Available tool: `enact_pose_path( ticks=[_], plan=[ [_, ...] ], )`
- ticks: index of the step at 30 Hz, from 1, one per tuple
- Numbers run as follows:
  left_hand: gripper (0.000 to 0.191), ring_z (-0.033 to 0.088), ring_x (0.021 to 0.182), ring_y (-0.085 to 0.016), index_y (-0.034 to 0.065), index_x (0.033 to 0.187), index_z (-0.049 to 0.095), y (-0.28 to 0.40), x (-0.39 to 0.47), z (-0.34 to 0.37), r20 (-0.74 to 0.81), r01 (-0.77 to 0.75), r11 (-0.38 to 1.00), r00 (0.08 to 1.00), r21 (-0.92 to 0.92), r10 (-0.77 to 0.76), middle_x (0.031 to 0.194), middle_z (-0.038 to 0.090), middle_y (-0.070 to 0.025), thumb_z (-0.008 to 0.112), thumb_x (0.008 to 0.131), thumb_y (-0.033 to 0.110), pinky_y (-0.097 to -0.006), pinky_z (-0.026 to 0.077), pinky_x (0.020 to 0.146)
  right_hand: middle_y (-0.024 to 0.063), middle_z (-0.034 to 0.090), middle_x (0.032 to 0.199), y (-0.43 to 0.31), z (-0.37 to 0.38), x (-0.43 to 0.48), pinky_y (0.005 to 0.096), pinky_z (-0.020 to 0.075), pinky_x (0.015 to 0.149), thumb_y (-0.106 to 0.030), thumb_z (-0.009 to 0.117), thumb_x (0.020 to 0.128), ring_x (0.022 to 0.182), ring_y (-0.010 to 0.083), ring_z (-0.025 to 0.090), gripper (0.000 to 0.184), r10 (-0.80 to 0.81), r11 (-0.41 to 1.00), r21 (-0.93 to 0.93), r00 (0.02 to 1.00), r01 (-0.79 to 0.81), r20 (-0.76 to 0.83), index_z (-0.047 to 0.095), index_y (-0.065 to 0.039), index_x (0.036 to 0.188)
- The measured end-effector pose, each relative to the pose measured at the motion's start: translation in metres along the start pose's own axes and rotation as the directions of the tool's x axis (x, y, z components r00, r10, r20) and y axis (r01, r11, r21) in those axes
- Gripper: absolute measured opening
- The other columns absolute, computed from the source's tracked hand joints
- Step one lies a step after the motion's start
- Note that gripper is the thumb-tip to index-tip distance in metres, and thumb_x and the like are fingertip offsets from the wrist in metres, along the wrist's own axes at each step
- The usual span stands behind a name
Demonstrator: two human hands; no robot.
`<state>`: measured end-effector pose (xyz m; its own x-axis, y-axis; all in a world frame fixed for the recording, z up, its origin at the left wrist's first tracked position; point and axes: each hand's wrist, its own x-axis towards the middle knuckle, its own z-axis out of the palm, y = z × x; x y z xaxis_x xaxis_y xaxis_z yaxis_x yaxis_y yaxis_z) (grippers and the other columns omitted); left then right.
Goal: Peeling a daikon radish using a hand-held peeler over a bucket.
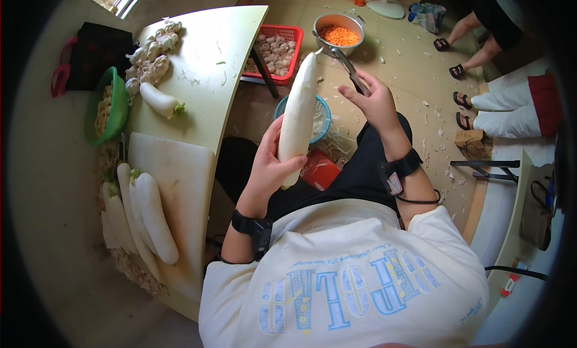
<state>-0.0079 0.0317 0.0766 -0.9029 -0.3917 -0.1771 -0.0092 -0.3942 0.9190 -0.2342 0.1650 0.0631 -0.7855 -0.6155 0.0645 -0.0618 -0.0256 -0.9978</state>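
Observation:
A long white radish (299, 106) stands nearly upright in my left hand (275, 160), its thin root tip pointing away from me. My right hand (372, 97) grips a peeler (349, 68) with a dark handle, its head close to the root tip; whether they touch is hard to tell. Below the radish, partly hidden by it, is a blue plastic basket (322, 118) with pale peelings. Several more white radishes (155, 219) lie on and beside a white cutting board (189, 167) at my left, and a short one (157, 100) rests farther up the table.
Garlic bulbs (153, 54) and a green bowl (118, 109) occupy the table (207, 54). On the littered floor are a red basket (295, 52) of garlic, a metal pot (318, 23) of orange pieces and a red container (321, 171). Two people's legs (505, 102) show at right.

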Motion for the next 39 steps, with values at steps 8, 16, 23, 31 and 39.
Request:
enact_pose_path(
  ticks=[8, 16, 23, 31, 39],
  plan=[
    [0.092, 0.064, 0.098, -0.016, 0.0034, 0.150, 0.032, -0.008, 0.004, -0.002, 0.010, -0.052, 0.998, 0.999, 0.034, 0.051, 0.118, 0.059, -0.0100, 0.079, 0.071, -0.002, -0.0296, 0.057, 0.073, -0.0030, 0.059, 0.069, -0.037, 0.002, -0.041, 0.0209, 0.0429, 0.060, -0.028, 0.068, 0.096, 0.066, 0.0027, 0.052, 0.028, 0.015, 0.994, -0.103, 0.898, 0.034, 0.439, 0.068, -0.001, 0.089],
    [0.090, 0.059, 0.116, -0.018, 0.0063, 0.150, 0.030, 0.003, 0.001, 0.002, 0.005, 0.007, 1.000, 1.000, -0.005, -0.007, 0.127, 0.057, -0.0107, 0.076, 0.075, -0.006, -0.0339, 0.051, 0.096, 0.0100, 0.061, 0.061, -0.044, 0.012, -0.048, 0.0301, 0.0444, 0.051, -0.029, 0.071, 0.090, 0.050, 0.0179, 0.058, 0.026, -0.039, 0.880, -0.354, 0.792, 0.316, 0.609, 0.070, -0.004, 0.083],
    [0.087, 0.061, 0.107, -0.016, 0.0053, 0.149, 0.031, -0.001, 0.000, 0.006, 0.009, -0.031, 0.999, 0.999, -0.029, 0.031, 0.124, 0.058, -0.0096, 0.074, 0.074, -0.008, -0.0305, 0.055, 0.083, 0.0150, 0.061, 0.063, -0.046, 0.015, -0.049, 0.0339, 0.0459, 0.053, -0.031, 0.071, 0.089, 0.053, 0.0276, 0.059, 0.027, -0.043, 0.848, -0.407, 0.810, 0.340, 0.585, 0.071, -0.005, 0.081],
    [0.086, 0.058, 0.115, -0.017, 0.0048, 0.150, 0.030, -0.001, 0.000, 0.009, 0.012, 0.005, 0.998, 1.000, -0.070, -0.005, 0.127, 0.055, -0.0100, 0.072, 0.076, -0.010, -0.0334, 0.051, 0.097, 0.0144, 0.061, 0.062, -0.044, 0.014, -0.049, 0.0339, 0.0457, 0.052, -0.032, 0.072, 0.088, 0.053, 0.0277, 0.059, 0.029, -0.085, 0.833, -0.412, 0.821, 0.369, 0.564, 0.071, -0.005, 0.080],
    [0.087, 0.063, 0.095, -0.013, 0.0060, 0.147, 0.035, -0.004, 0.001, 0.006, -0.003, -0.082, 0.994, 0.997, 0.075, 0.083, 0.117, 0.058, -0.0085, 0.081, 0.074, 0.000, -0.0260, 0.057, 0.069, 0.0095, 0.053, 0.056, -0.038, 0.013, -0.048, 0.0312, 0.0417, 0.050, -0.034, 0.073, 0.088, 0.048, 0.0189, 0.048, 0.030, -0.034, 0.880, -0.402, 0.877, 0.253, 0.479, 0.071, -0.005, 0.080]
  ],
)
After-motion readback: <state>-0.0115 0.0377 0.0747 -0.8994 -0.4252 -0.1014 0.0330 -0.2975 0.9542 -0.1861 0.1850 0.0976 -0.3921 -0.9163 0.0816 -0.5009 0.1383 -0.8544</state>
